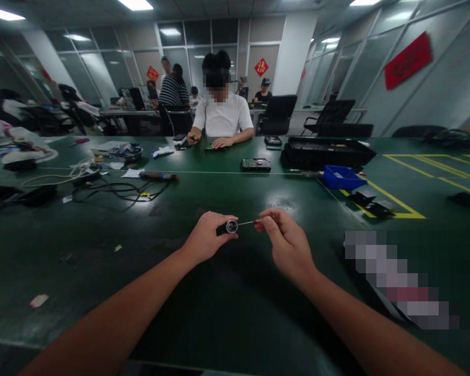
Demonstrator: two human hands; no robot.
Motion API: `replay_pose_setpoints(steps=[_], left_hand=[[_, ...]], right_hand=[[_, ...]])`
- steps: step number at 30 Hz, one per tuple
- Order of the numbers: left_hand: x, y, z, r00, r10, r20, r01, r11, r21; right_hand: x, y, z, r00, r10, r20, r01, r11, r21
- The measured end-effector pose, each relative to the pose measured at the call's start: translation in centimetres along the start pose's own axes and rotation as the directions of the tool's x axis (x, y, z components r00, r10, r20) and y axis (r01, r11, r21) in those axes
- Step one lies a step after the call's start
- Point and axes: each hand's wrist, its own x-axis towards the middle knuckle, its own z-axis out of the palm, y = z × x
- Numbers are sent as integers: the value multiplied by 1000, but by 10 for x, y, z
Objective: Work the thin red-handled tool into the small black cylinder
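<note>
My left hand (pixel 206 236) grips a short black cylinder (pixel 231 226) between thumb and fingers. Its round, silver-rimmed end faces me, like the head of a small flashlight, though I cannot make out the exact kind. In my right hand (pixel 288 241) is a thin screwdriver (pixel 246 223), pinched at its red handle. The metal shaft points left, and its tip meets the cylinder's rim; whether it goes inside cannot be told. Both hands are above the green tabletop (pixel 219 313), and most of the screwdriver handle is hidden by my fingers.
Across the table sits a person in a white shirt (pixel 223 115), hands on a green board. A hard drive (pixel 256 164), a blue bin (pixel 342 177) and a black tray (pixel 329 151) lie ahead. Cables (pixel 121 190) spread at left. A blurred-out item (pixel 399 282) lies right.
</note>
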Motion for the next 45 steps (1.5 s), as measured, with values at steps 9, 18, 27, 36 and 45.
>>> replay_pose_setpoints(steps=[9, 18, 27, 36, 45], left_hand=[[0, 1, -1, 1000, 8, -6, -8, 1000, -6], [-1, -1, 1, 1000, 7, -8, -7, 1000, -4], [0, 0, 0, 1000, -2, 14, 2, 1000, 1], [-1, 0, 0, 1000, -7, 16, 7, 1000, -1], [0, -4, 1, 1000, 10, 8, -10, 1000, -3]], right_hand=[[1, 0, 0, 996, -66, -60, 60, 992, -108], [-4, -8, -3, 975, -210, 78, 224, 915, -337], [-4, -12, -6, 950, -308, 48, 278, 769, -575], [-4, -10, -5, 935, -346, 79, 316, 709, -631], [-4, -15, -6, 917, -274, 291, 387, 793, -471]])
